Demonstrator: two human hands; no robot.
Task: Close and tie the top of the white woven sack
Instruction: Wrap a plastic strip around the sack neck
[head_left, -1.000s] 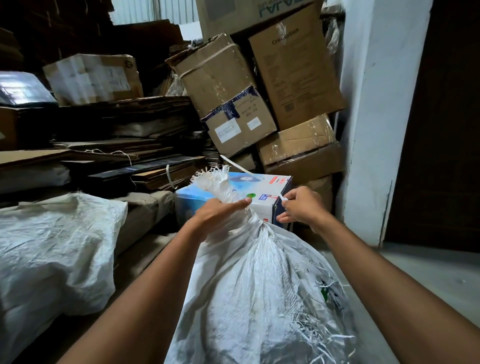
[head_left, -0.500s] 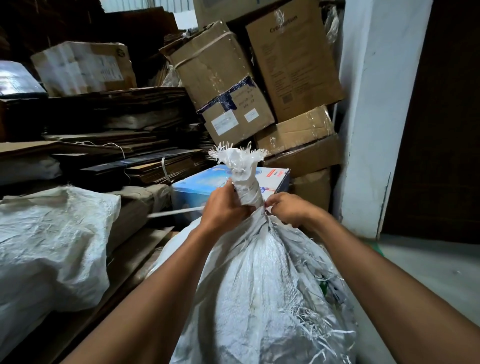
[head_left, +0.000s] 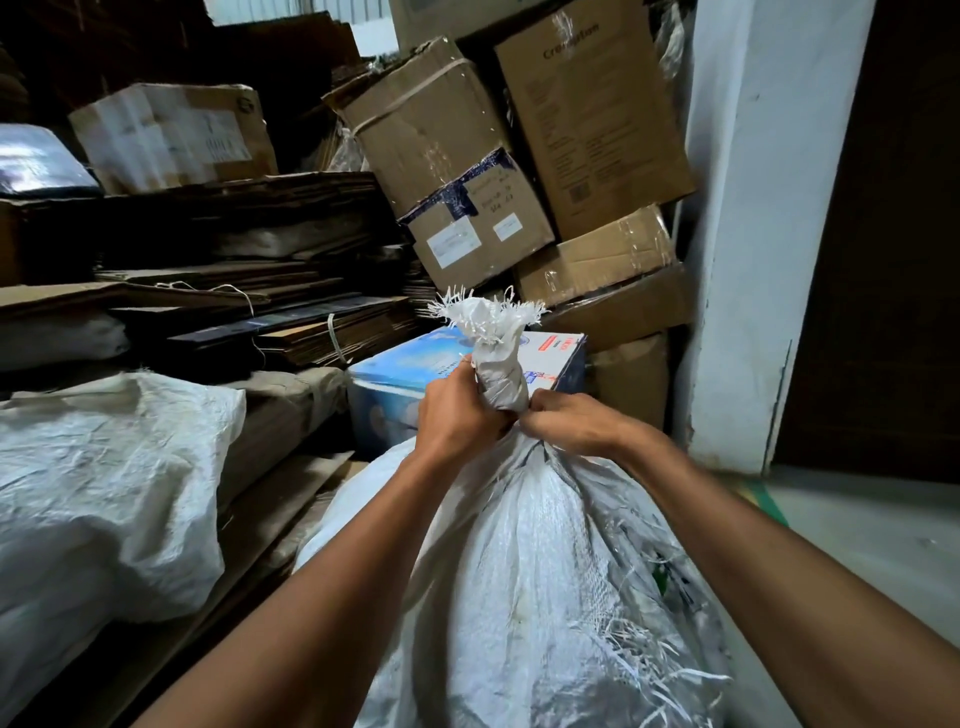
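Both forearms are stretched forward and brought together. The left hand (head_left: 457, 415) is curled round the twisted neck of the white woven sack (head_left: 498, 379), and the right hand (head_left: 566, 423) is clenched just beside it at the neck's base.

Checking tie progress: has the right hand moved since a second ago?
Yes. The right hand has come in leftward, from in front of the blue-and-white box's right corner to the sack's neck, opposite the left hand.
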